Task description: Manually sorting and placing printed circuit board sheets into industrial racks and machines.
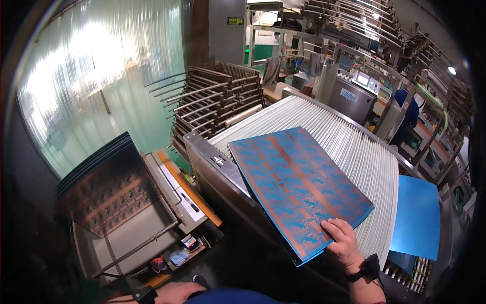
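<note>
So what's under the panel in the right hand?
Under the panel, the edge of another sheet peeks out, with white rollers beyond; anything directly beneath is covered.

A translucent curtain (104,76) hangs at left; a green sign (235,21) shows against a grey pillar (227,43).

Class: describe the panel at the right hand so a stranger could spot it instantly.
Find the white roller conveyor. The panel overlaps its left side in view, with the right hand at its lower edge. Its bright blue-and-copper pattern sets it apart from the plain blue sheet at right and the dark panels at left.
</note>
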Tool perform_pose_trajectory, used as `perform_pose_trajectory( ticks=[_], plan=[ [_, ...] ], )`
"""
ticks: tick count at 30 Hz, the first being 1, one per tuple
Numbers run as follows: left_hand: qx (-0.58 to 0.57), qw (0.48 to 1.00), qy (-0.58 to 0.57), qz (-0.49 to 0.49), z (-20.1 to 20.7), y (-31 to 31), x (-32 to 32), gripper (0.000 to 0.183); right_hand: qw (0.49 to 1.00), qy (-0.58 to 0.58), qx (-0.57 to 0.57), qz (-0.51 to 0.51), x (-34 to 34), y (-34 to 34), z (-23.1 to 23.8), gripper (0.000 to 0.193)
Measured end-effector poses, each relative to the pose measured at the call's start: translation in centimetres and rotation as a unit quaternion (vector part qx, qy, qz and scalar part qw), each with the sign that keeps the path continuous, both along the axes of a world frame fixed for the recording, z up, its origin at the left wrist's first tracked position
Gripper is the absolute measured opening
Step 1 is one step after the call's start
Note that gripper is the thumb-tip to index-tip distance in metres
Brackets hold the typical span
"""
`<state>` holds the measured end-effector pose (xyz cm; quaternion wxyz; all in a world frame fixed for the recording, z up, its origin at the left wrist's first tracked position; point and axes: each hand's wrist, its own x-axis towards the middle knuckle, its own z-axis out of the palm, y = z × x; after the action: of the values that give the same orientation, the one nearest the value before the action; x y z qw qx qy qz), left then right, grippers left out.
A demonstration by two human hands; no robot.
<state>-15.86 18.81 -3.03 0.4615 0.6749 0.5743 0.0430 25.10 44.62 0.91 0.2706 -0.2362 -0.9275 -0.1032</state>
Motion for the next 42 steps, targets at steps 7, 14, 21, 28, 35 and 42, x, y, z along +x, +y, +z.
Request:
perform_pose_trajectory(
  ticks=[7,14,21,28,35,42],
  plan=[
    [0.071,0.97,-0.096,-0.213,-11.0,7.8,1.5,0.035,0.996,-0.051,-0.07,-0.032,-1.4,-3.5,1.7,0.017],
    [0.115,0.915,-0.166,-0.35,-15.1,12.4,8.8,0.023,0.652,0.105,-0.74,-0.13,0.0,-7.0,-1.4,0.045],
    [0.039,0.91,-0.115,-0.396,-14.8,12.4,13.7,0.026,0.36,0.639,-0.677,-0.068,-8.5,-9.0,-6.0,0.039],
    [-0.029,0.97,-0.238,0.048,-16.6,8.8,3.7,0.036,0.464,0.686,-0.553,-0.086,-10.2,-7.8,-1.2,0.033],
    [0.153,0.843,-0.371,0.358,-4.4,6.3,-12.5,0.027,0.477,0.713,-0.512,0.041,-3.4,-6.0,4.3,0.027],
    [0.482,0.778,-0.277,0.293,13.7,1.8,-15.7,0.041,0.685,0.613,-0.346,0.189,3.8,1.9,0.0,0.036]
  ],
)
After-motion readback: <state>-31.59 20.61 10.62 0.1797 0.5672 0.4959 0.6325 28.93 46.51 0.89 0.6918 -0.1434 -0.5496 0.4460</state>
